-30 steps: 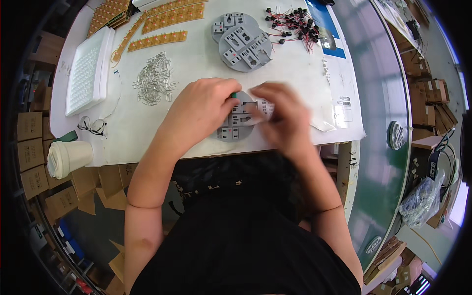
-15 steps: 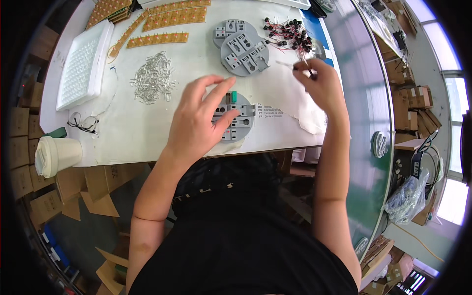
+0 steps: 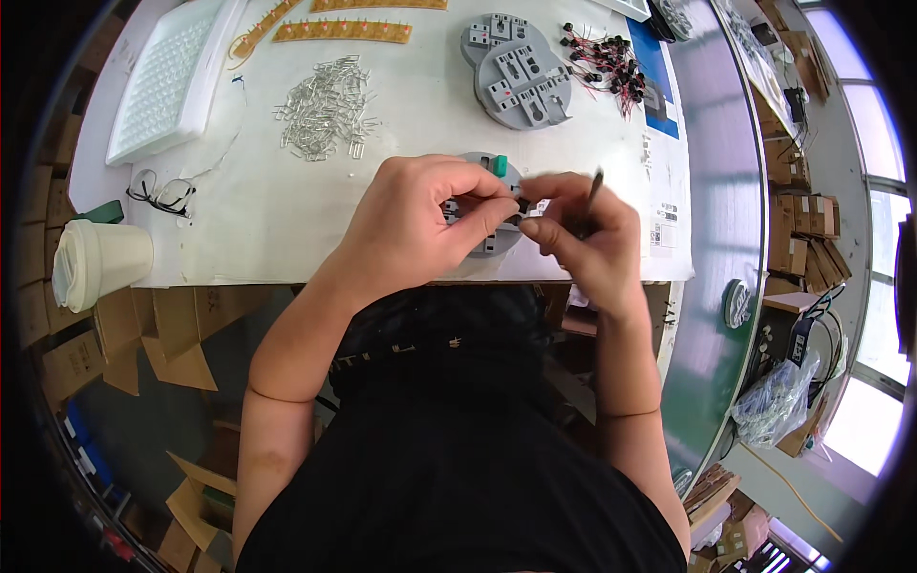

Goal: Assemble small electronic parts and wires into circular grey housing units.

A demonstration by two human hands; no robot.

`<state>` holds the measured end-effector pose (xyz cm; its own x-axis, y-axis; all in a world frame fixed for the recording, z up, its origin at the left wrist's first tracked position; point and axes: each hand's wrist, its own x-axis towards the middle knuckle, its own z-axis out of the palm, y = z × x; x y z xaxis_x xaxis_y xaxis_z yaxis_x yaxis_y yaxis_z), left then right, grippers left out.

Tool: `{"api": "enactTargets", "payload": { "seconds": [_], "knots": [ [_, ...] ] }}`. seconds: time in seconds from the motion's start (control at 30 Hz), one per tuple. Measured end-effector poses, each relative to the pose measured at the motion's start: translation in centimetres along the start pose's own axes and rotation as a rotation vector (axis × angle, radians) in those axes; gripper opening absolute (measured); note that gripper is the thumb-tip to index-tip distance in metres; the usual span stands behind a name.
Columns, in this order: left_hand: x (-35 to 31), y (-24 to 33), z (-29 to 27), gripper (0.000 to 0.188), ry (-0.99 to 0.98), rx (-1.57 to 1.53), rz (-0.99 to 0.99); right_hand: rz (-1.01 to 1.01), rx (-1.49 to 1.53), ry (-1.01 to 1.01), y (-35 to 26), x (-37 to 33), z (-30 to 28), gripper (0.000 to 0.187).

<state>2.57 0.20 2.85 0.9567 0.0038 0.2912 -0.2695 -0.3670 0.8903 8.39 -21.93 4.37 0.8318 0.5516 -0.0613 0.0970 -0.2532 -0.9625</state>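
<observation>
A round grey plastic base (image 3: pixel 499 246) lies near the table's front edge, mostly covered by my hands. On its far rim stands a small green block (image 3: pixel 500 165). Over the base, my left hand (image 3: pixel 420 220) is closed, thumb and forefinger pinching at a small dark part (image 3: pixel 522 205). My right hand (image 3: pixel 597 244) meets it from the right, its fingertips close to the same part. A thin dark stick-like tool (image 3: pixel 597 183) juts up from my right hand's curled fingers; its kind cannot be made out.
Two more grey round bases (image 3: pixel 521 86) overlap farther back, beside a heap of black parts with red wires (image 3: pixel 611 67). Clear U-shaped pieces (image 3: pixel 327 110) lie in a pile at left. Around them are amber strips (image 3: pixel 344 31), a white tray (image 3: pixel 172 86), glasses (image 3: pixel 162 194) and a cream cup (image 3: pixel 105 260).
My right hand has come left and nearer from beside the wired parts to my left hand. My left fingers have closed over the base. The view has shifted, and a white sheet has moved.
</observation>
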Motion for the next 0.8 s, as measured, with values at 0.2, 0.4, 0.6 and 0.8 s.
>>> {"api": "enactTargets", "payload": {
  "seconds": [0.2, 0.4, 0.6, 0.8],
  "knots": [
    [-0.8, -0.7, -1.1, 0.01, -0.085, -0.203, -0.299, -0.181, -0.157, 0.11, 1.4, -0.1, 0.8, 0.021],
    [-1.6, -2.0, 0.5, 0.01, -0.003, 0.321, -0.002, -0.337, -0.609, 0.122, 2.3, -0.8, 0.9, 0.026],
    [-2.1, -2.4, 1.0, 0.03, -0.053, 0.325, -0.03, -0.328, -0.925, 0.077, 1.0, -1.0, 2.5, 0.023],
    [-2.9, -2.9, 0.9, 0.064, -0.03, 0.299, -0.004, -0.309, -0.928, 0.087, 1.5, -1.3, 2.4, 0.021]
  ]
}}
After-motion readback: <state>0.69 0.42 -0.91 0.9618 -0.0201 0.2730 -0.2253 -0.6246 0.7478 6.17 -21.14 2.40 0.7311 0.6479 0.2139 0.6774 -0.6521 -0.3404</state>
